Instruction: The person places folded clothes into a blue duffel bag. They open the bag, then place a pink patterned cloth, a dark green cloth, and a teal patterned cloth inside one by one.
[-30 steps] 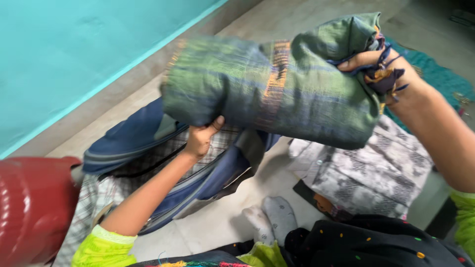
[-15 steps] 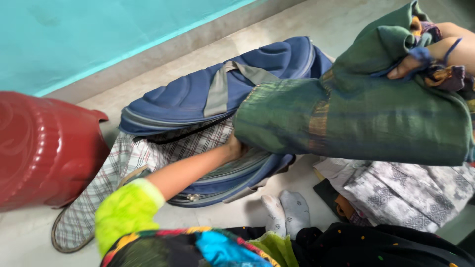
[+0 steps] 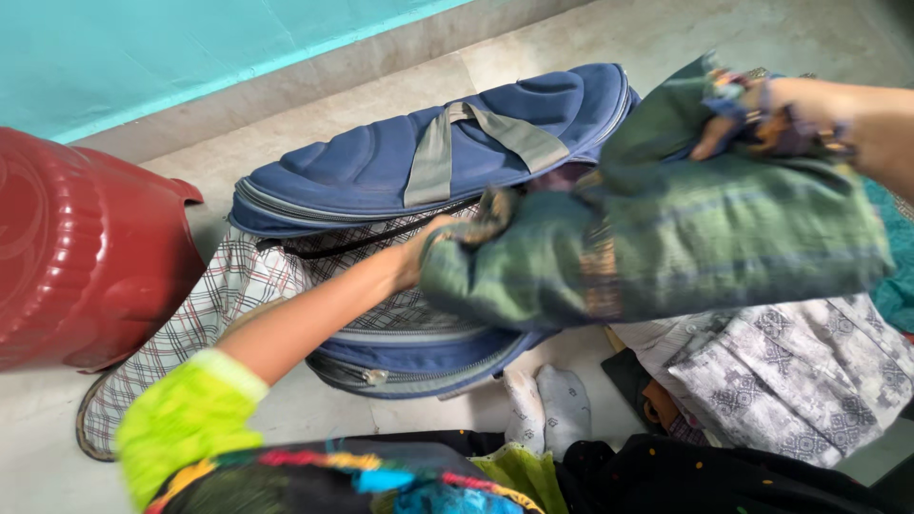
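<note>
A folded green woven cloth with a patterned border hangs in the air over an open blue suitcase. My left hand grips the cloth's left end, just above the suitcase's checked lining. My right hand pinches the cloth's upper right corner, fingers curled into the fabric. The suitcase lid stands tilted up behind the cloth, with a grey strap across it. The cloth covers much of the suitcase's inside.
A red plastic stool stands at the left. A grey and white printed garment lies on the floor at the right, next to teal fabric. White socks lie by the suitcase. A teal wall runs behind.
The green cloth has come down and left, toward the open suitcase. My left hand, earlier inside the suitcase, now holds the cloth's left end. The view has shifted, showing more of the lid.
</note>
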